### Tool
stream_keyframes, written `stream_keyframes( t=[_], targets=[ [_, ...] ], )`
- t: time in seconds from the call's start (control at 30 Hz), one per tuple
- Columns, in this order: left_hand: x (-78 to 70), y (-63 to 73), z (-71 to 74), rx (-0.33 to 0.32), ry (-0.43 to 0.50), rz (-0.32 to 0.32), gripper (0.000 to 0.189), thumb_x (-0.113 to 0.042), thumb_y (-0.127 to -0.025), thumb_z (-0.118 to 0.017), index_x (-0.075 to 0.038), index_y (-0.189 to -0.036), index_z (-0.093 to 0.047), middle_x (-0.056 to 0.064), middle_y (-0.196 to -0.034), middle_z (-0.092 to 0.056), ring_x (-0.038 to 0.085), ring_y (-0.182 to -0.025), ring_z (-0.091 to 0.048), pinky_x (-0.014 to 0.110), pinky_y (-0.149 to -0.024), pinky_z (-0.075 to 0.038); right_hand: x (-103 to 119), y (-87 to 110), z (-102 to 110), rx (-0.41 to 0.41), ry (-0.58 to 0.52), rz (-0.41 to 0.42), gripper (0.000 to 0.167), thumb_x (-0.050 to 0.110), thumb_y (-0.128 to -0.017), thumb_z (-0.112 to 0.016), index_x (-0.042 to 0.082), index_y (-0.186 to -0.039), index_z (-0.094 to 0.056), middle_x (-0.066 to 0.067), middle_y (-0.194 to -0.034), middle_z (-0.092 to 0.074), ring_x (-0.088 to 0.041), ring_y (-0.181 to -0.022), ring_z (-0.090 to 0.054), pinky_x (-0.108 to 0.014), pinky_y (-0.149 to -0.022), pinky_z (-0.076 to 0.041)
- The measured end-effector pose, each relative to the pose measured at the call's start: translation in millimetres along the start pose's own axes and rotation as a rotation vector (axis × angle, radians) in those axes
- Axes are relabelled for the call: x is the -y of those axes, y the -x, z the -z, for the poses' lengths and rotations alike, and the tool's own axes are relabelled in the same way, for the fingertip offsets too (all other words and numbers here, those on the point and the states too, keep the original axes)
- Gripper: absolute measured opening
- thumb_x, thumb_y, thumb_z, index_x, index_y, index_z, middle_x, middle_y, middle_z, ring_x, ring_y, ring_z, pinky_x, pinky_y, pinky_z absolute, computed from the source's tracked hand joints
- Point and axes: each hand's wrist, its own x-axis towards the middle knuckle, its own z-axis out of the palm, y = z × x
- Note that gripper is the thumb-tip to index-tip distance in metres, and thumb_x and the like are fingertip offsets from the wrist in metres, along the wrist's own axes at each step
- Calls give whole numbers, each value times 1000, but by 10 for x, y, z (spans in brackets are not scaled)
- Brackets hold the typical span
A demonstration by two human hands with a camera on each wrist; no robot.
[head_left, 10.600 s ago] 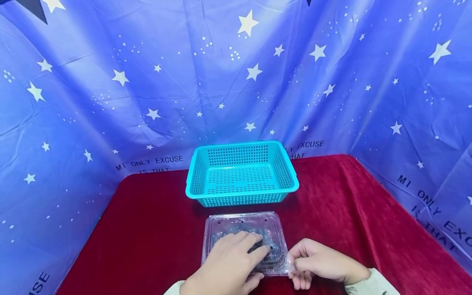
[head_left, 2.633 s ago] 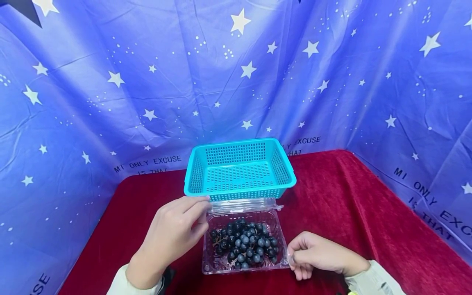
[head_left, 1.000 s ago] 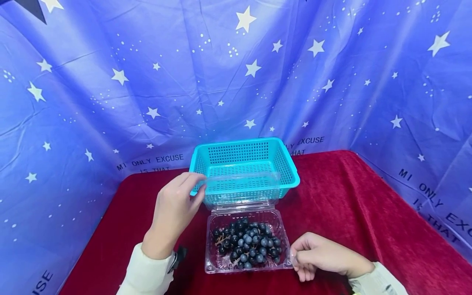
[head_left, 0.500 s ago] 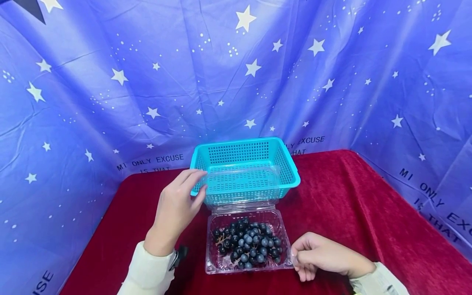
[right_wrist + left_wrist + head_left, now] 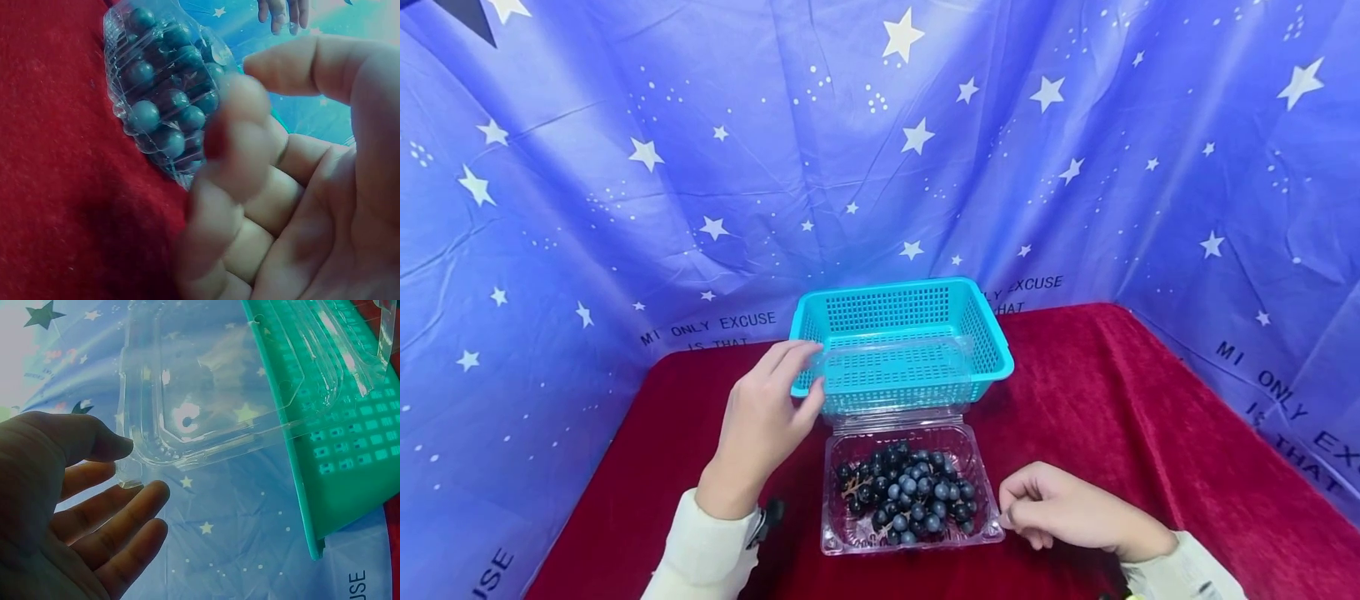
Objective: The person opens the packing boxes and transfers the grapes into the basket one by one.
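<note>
A clear plastic clamshell box [image 5: 838,546] with its lid raised holds a bunch of dark grapes [image 5: 917,492]. My left hand [image 5: 760,417] pinches the left corner of the clear lid [image 5: 895,367] between thumb and fingers. In the left wrist view, that lid corner [image 5: 150,450] lies at the thumb tip, with the other fingers spread loosely. My right hand [image 5: 1067,508] is beside the box's front right corner, fingers loosely bent. Its blurred fingers [image 5: 212,231] hold nothing visible in the right wrist view, and whether they touch the box is unclear.
Behind the box is a turquoise plastic basket [image 5: 1000,367] with perforated sides, partly seen through the lid. A dark red velvet cloth [image 5: 1075,392] covers the table. A blue curtain with stars [image 5: 880,167] hangs around it.
Earlier the box was closed under my left hand. The left hand then lifted the lid back toward the basket, uncovering the grapes. My right hand has just let go of the box's corner.
</note>
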Motion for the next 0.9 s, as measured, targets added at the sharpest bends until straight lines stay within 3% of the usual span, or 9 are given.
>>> stream_keyframes(
  t=[0.17,0.37,0.5,0.9],
  targets=[
    [2,-4,31,-14,-4,7,36,-9,-86,-77,-7,-121,-71,7,-117,-72,18,-90,-74,33,-58,-60,86,-47,20,-76,146,31,25,4,-95,-62,6,-71,-55,-13,-56,-48,3,-52,-46,-20,-47,-44],
    [6,-12,38,1,-11,20,34,-11,-87,-77,-8,-120,-71,7,-116,-71,18,-90,-73,33,-59,-60,255,-82,9,-153,328,38,22,10,-93,-69,18,-75,-61,9,-58,-49,4,-53,-45,-20,-49,-44],
    [7,-6,25,4,-15,23,33,-12,-87,-79,-8,-119,-72,6,-111,-72,19,-87,-73,33,-59,-60,358,-134,6,-148,400,65,25,10,-93,-71,22,-75,-60,13,-60,-45,6,-55,-40,-18,-51,-42],
    [14,-5,12,7,-16,26,31,-9,-87,-80,-8,-117,-72,6,-109,-72,14,-80,-74,27,-62,-62,588,-389,-29,-63,459,111,26,7,-94,-68,29,-81,-62,16,-60,-45,6,-55,-42,-23,-65,-55]
  ],
)
